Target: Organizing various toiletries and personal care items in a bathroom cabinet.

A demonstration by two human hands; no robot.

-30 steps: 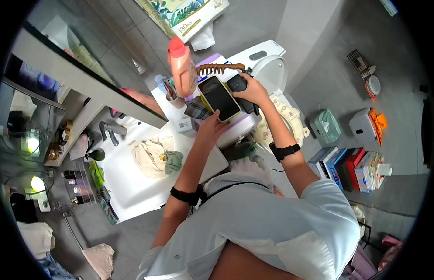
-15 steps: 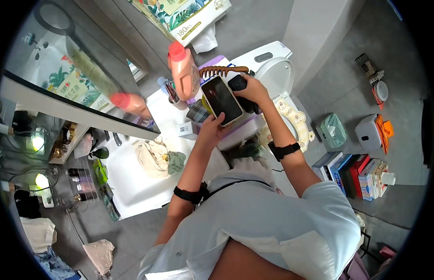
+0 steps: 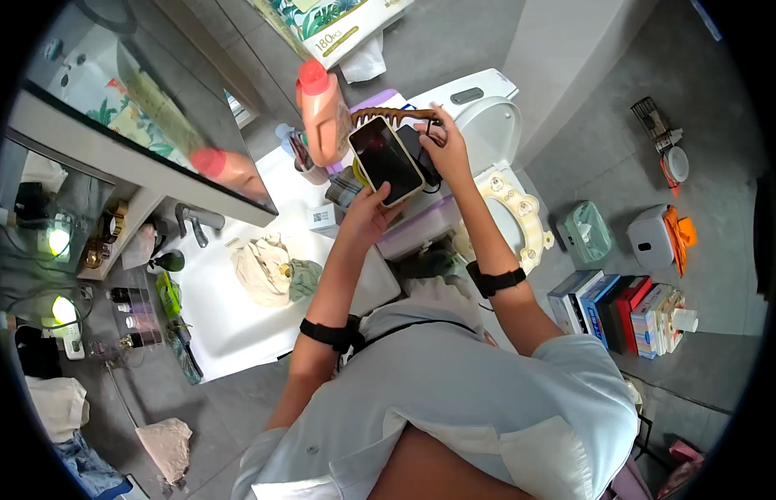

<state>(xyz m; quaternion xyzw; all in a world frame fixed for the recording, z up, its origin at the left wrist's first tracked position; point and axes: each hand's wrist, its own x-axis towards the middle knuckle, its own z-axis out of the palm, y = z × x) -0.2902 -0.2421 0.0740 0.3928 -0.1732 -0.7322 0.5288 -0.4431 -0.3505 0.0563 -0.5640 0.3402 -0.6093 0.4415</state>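
Note:
My left hand (image 3: 371,214) grips the lower end of a smartphone (image 3: 386,160) with a pale case and a dark screen facing up. Close against the phone's right side is a dark rectangular block (image 3: 415,147); what supports it is hidden. My right hand (image 3: 448,152) has its fingertips pinched on a thin black cord (image 3: 429,127) that loops above this block. Just beyond both hands lies a brown wide-toothed comb (image 3: 388,114). A salmon-coloured jug with a red cap (image 3: 324,125) stands left of the phone.
On the left, a white sink (image 3: 213,325) holds a beige and green cloth (image 3: 263,271). A small white box (image 3: 325,218) sits beside my left hand. The open toilet (image 3: 496,125) is at the right. Books (image 3: 625,308) and a green-lined bin (image 3: 588,232) stand farther right.
My right hand has let go of the dark block's end and now pinches the black cord, slightly higher up. The phone has shifted a little left in my left hand.

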